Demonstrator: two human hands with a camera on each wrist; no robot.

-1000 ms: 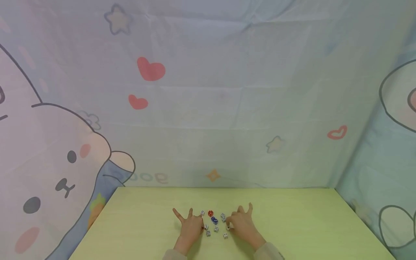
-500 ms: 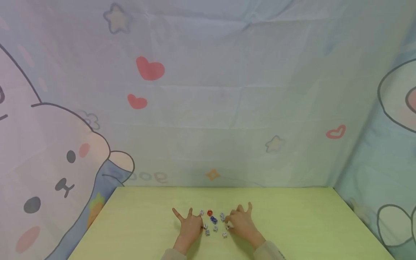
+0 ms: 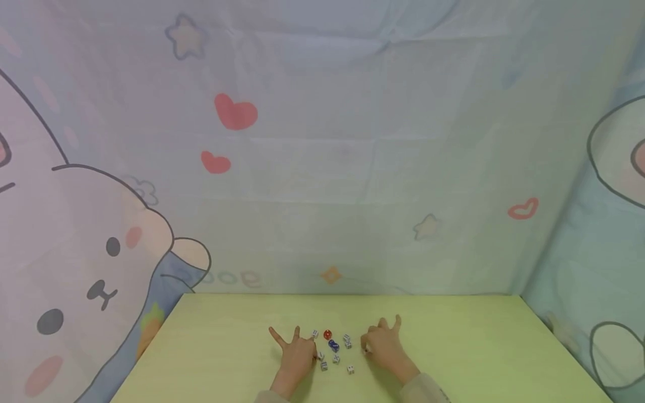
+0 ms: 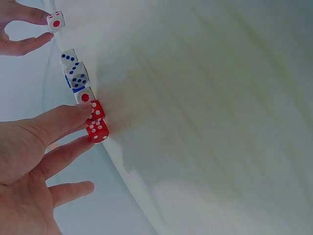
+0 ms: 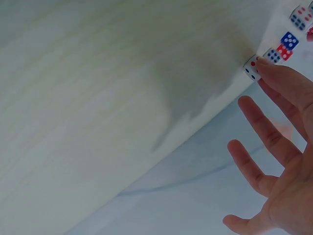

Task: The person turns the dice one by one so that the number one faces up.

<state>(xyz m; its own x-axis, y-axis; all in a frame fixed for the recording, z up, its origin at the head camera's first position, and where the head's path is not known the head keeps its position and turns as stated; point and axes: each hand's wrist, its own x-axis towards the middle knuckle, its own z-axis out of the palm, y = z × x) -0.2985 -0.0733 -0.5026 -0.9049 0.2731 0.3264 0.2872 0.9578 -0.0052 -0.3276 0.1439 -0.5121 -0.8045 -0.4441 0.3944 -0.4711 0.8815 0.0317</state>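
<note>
My left hand point(image 3: 297, 358) pinches a red die point(image 4: 96, 111) between thumb and index finger, low over the table at the left of a group of dice. A second red die point(image 4: 99, 131) appears right beside it in the left wrist view. My right hand point(image 3: 387, 348) pinches a white die point(image 5: 251, 67) on the group's right, thumb and index finger around it, the other fingers spread. Between the hands lie a red die point(image 3: 327, 334), blue dice point(image 3: 333, 346) and several white ones, including a white die point(image 3: 350, 369) nearest me and another white die point(image 3: 314, 333) by the left fingers.
The pale yellow-green table point(image 3: 478, 341) extends to both sides of the hands. Behind it hangs a printed cloth backdrop point(image 3: 322, 168) with hearts, stars and a cartoon animal. Two white dice point(image 3: 347, 341) sit close together between the group's middle and my right hand.
My right hand has moved a little to the right, away from the dice in the middle, with the white die in its fingers. The left hand has stayed nearly in place.
</note>
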